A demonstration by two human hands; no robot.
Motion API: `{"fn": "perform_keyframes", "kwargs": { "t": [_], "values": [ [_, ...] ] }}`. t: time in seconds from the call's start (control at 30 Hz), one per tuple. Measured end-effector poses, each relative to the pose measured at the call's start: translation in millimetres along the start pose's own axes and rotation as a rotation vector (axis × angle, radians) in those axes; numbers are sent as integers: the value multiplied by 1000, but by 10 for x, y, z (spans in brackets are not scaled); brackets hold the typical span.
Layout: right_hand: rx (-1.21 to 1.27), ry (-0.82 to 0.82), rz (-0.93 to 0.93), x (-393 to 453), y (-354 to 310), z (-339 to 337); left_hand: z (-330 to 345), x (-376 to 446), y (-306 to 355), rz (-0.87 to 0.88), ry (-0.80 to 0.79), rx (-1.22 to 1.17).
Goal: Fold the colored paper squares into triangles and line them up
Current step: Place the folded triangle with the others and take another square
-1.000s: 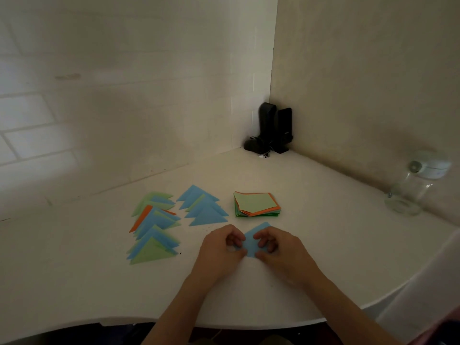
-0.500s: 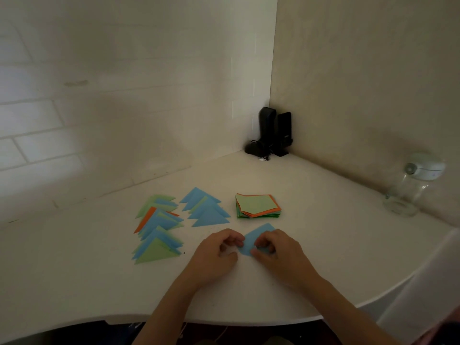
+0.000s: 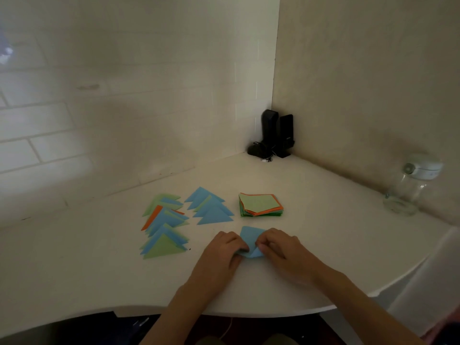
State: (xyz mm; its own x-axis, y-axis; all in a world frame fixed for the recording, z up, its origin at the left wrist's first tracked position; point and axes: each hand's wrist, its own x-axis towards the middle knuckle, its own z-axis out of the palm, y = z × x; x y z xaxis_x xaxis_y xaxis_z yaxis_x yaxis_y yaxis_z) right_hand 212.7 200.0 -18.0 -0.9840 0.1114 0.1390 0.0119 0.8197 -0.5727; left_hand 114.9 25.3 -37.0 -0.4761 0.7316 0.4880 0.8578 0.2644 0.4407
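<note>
I have the blue paper square (image 3: 251, 241) on the smooth white table (image 3: 336, 232) right in front of me, between my two hands, and it is thin, matte and partly bent over on itself. My left hand (image 3: 221, 252) grips its left side with curled fingers, and my right hand (image 3: 278, 247) pinches its right edge, thumb and fingertips closed on the sheet. One rounded corner of the sheet points away from me toward the stack of unfolded squares (image 3: 260, 204), and its near edge lies under my thumbs; I cannot tell its long axis because my hands cover both sides. That stack is flat and neat, with a pale green sheet on top and orange and green edges showing below. To the left lie two rows of folded triangles, overlapped like shingles with their tips pointing away from me: the left row (image 3: 163, 226) in green, blue and one orange, the shorter row (image 3: 211, 207) mostly blue. In the far corner stand two dark speakers (image 3: 276, 135), too dim to read. A clear glass jar (image 3: 410, 188) with a white lid stands blurred at the right.
</note>
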Motion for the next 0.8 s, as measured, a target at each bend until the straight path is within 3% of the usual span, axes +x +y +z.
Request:
{"fn": "perform_keyframes", "kwargs": {
  "t": [0.17,0.33,0.8],
  "values": [
    [52,154,-69,-98,46,47,50,-29,61,-11,26,73],
    [-127,192,-162,-213,124,86,75,-20,70,-69,49,72],
    [-75,341,80,-10,101,253,83,67,64,-430,78,100]
  ]
}}
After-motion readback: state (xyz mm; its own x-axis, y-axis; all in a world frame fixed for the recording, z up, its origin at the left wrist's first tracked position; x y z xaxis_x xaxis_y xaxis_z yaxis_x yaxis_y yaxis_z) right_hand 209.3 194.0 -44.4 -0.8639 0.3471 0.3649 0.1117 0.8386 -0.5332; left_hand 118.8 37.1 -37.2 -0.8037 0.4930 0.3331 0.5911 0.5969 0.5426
